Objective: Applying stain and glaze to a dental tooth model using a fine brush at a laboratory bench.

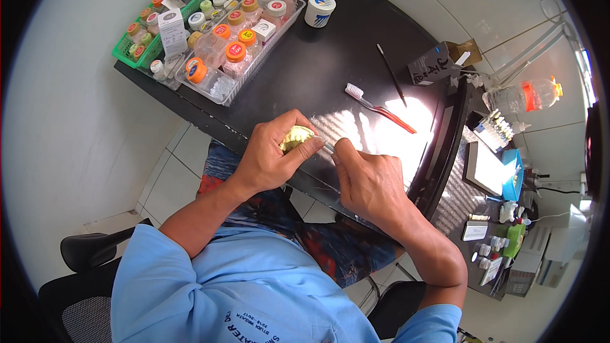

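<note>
My left hand (270, 155) is wrapped round a pale yellow dental cast (296, 137), whose ridged, tooth-like edge shows between thumb and fingers. Close on its right, my right hand (370, 178) pinches a thin tool (328, 146). Only a short, light-coloured piece of that tool shows, and its kind is hidden by the fingers. The tool's end lies near my left thumb; whether it touches the cast I cannot tell. Both hands are above the near edge of a black table (286, 89). Beyond them lies a toothbrush (381, 112) with a red handle and white bristles.
A slim dark stick (391, 73) lies past the toothbrush. At the far left stand a clear tray (219, 97) of orange-capped jars and a green basket (132, 58). A white tub (319, 10), dark box (431, 67) and clear bottle (524, 96) are farther back and right.
</note>
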A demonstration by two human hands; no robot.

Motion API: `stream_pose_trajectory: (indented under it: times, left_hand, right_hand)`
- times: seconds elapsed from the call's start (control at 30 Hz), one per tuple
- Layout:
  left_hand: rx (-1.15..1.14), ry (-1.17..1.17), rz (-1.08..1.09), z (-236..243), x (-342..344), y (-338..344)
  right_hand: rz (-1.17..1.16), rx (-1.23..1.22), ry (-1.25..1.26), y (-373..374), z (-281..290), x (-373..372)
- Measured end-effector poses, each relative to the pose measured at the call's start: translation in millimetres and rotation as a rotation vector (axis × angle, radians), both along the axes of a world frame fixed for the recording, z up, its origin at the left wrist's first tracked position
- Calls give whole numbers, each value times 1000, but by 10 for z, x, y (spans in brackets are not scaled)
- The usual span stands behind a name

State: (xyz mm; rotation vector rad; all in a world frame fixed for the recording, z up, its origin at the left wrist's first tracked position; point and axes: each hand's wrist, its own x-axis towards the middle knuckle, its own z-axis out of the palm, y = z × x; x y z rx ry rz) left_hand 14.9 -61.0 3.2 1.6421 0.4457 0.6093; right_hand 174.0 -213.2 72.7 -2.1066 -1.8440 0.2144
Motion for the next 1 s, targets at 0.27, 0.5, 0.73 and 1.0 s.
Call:
stream_pose_trajectory:
  times: [0.27, 0.5, 0.73, 1.0]
  left_hand:
    - [30, 0, 10, 6, -3, -7]
    - [35, -24, 17, 27, 13, -39]
    - [25, -17, 10, 31, 10, -36]
    - [33, -3, 15, 34, 9, -29]
  right_hand:
    - [-6, -8, -2, -4, 6, 0]
    - [1, -12, -3, -21, -19, 16]
    - [-11, -16, 5, -7, -10, -1]
    - [-14, -13, -5, 3, 0, -3]
